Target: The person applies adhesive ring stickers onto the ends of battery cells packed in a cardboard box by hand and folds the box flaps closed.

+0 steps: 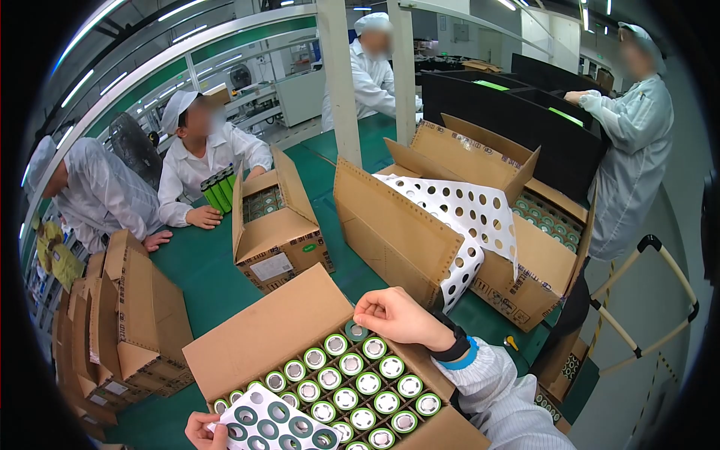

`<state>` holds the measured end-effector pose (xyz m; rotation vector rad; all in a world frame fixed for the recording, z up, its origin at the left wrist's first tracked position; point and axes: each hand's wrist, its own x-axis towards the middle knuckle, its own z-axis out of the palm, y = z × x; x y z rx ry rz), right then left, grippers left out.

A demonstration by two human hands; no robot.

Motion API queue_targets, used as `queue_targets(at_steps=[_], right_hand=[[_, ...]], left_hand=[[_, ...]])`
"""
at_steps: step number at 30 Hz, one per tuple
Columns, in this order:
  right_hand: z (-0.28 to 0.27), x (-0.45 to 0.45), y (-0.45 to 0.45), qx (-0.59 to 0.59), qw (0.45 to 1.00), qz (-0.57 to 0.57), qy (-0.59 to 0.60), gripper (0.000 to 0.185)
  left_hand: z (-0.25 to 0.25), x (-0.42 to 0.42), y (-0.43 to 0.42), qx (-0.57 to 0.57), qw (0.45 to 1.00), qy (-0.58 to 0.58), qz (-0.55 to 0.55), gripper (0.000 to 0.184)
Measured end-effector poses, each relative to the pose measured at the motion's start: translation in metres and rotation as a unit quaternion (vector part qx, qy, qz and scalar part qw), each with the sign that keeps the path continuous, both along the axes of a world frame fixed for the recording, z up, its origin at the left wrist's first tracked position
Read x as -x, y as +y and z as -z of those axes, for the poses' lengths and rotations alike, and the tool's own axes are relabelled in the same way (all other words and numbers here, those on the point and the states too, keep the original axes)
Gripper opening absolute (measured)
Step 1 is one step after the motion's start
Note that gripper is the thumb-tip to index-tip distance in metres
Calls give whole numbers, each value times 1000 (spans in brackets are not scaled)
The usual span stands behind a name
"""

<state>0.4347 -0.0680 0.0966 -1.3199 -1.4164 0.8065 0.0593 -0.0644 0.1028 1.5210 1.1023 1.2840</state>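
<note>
An open cardboard box in front of me holds rows of green cylindrical battery cells, with their silver ends up. My left hand grips the left edge of a white sheet of dark green ring stickers, which lies over the cells at the front left. My right hand is closed at the box's far corner. Its thumb and fingertips pinch at a dark ring sticker on the corner cell; the exact contact is partly hidden by the fingers. A black band is on the right wrist.
More open boxes of cells stand at the back middle and right; a white perforated sheet drapes over the right one. Several cartons line the left. Co-workers in white stand around the green table; one holds green cells.
</note>
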Motion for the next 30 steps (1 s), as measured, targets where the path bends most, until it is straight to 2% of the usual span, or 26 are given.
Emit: queue_targets(at_steps=[8,10,19,30], right_hand=[[1,1,0,-4,1000,5,0,14],[0,1,0,-3,1000,4,3,14],[-5,5,-3,-11,999,24,-24,12],[-4,9,-5,-28,995,47,-78,9]], left_hand=[[-2,-1,-1,4,1000,-6,2,7],[-4,-3,-1,-24,1000,1,13,7],[-4,1,-4,23,1000,15,-7,9],[-5,0,-4,9,999,38,-10,7]])
